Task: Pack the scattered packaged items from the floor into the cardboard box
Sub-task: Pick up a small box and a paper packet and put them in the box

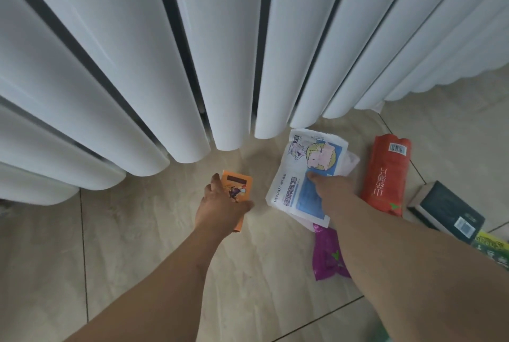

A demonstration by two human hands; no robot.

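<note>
While the left hand (220, 203) curls round the small orange packet (237, 190) on the tiled floor (137, 245), the right hand (327, 190) pinches the white-and-blue mask pack (300, 176) beside it. A red pack (385, 173), purple pouch (327, 253) and dark box (446, 209) lie near. No cardboard box shows. The floppy mask pack could slip from so thin a pinch, dragging the pale packet beneath it.

Two bare forearms, no sleeves in view; hands (left (220, 203), right (329, 190)) without gloves, rings, watch.
</note>
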